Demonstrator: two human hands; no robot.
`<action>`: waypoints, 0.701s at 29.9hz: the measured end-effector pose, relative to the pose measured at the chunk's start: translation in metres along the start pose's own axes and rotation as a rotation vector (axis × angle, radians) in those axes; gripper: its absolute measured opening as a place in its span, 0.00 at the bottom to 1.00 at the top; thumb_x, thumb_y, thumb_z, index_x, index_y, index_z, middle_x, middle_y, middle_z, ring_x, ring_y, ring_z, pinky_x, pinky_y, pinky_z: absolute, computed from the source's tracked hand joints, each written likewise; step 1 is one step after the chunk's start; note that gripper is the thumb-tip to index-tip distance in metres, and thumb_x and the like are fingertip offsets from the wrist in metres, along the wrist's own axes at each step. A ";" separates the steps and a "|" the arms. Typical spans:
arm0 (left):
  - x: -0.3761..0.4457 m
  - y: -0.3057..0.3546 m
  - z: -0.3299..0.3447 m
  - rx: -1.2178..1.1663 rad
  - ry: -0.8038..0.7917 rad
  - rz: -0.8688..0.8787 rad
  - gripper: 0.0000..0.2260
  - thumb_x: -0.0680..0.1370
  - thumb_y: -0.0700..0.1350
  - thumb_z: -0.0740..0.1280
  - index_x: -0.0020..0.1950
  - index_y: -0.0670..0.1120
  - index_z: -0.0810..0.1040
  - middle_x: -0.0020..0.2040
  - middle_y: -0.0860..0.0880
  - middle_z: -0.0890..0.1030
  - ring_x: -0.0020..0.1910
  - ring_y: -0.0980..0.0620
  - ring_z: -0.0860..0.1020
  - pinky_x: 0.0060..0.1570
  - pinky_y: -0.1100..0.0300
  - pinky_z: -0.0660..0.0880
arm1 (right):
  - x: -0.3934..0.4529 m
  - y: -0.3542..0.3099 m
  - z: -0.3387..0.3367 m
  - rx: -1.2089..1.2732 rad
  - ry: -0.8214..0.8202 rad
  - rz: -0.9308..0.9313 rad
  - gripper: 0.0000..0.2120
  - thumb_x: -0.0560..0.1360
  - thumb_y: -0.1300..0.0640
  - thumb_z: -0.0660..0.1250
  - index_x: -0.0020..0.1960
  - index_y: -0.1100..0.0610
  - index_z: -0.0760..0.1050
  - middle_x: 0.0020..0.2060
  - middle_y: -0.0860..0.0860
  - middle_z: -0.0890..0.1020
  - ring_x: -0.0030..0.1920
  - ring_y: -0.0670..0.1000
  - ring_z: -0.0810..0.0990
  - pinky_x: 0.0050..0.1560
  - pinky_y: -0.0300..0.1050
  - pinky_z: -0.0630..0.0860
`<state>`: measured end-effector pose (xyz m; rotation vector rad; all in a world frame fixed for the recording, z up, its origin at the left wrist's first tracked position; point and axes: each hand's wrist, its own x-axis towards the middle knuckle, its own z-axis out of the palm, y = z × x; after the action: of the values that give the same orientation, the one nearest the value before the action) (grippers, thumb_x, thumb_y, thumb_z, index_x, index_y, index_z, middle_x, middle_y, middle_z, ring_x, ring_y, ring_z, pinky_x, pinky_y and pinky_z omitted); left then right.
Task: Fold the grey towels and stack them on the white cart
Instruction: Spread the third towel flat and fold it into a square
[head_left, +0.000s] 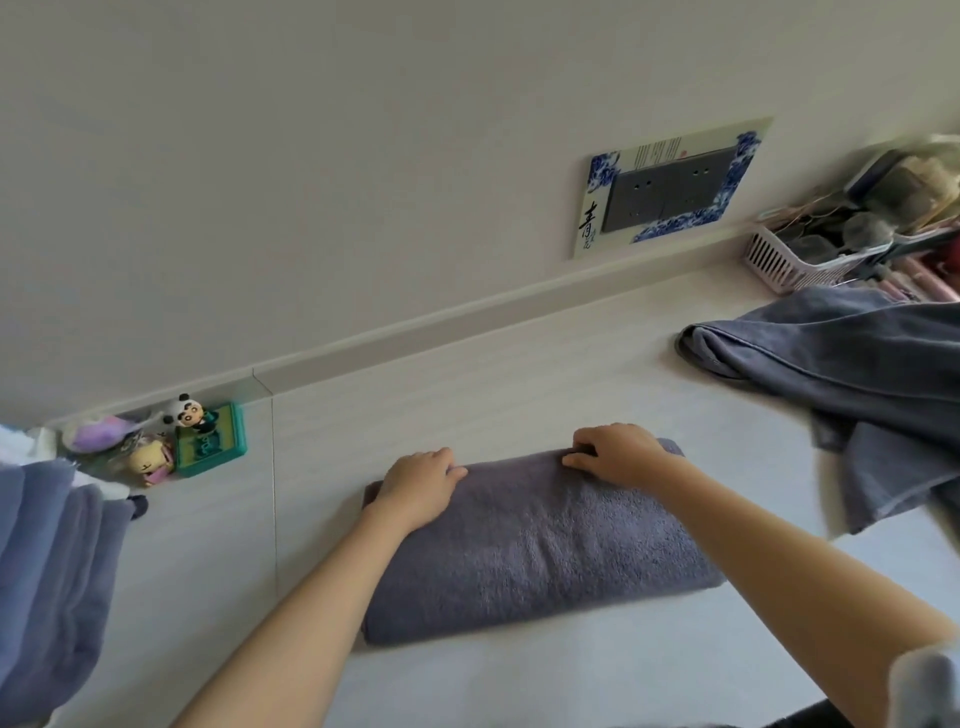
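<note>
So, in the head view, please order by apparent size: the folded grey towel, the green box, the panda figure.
1. Folded grey towel, clearly the largest, though it also lies nearest the camera.
2. Green box.
3. Panda figure, the smallest.

Grey towel (535, 545) folded into thick oblong, laid flat on tabletop (519, 374), long axis tilted slightly, far edge held down at both ends. Loose grey towels (852, 364) heaped unfolded at right, partly draped over tabletop edge. Folded grey towels (52, 561) stacked at far left; cart beneath not discernible.
</note>
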<state>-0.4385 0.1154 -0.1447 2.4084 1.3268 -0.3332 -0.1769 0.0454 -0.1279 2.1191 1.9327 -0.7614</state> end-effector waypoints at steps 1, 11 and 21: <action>0.003 0.001 0.003 0.044 0.025 0.007 0.13 0.83 0.52 0.52 0.49 0.46 0.69 0.52 0.44 0.79 0.51 0.44 0.75 0.45 0.54 0.64 | 0.002 -0.001 0.000 -0.022 0.019 0.018 0.14 0.79 0.41 0.55 0.47 0.51 0.70 0.42 0.50 0.78 0.47 0.55 0.76 0.46 0.45 0.65; -0.036 0.052 0.064 0.016 0.366 0.146 0.24 0.77 0.56 0.55 0.70 0.47 0.71 0.72 0.44 0.68 0.72 0.44 0.66 0.68 0.43 0.56 | -0.027 -0.051 0.088 -0.006 0.564 -0.170 0.22 0.77 0.45 0.55 0.67 0.51 0.73 0.67 0.52 0.73 0.68 0.56 0.70 0.69 0.53 0.59; -0.062 0.002 0.076 0.004 0.286 -0.211 0.27 0.77 0.57 0.52 0.74 0.49 0.63 0.74 0.45 0.65 0.73 0.46 0.61 0.68 0.38 0.58 | -0.045 0.002 0.097 0.044 0.484 0.260 0.29 0.76 0.38 0.49 0.73 0.49 0.64 0.72 0.55 0.66 0.73 0.58 0.62 0.72 0.54 0.50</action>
<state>-0.4719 0.0353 -0.1894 2.3892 1.7113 -0.0449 -0.2009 -0.0386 -0.1902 2.7039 1.7836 -0.2566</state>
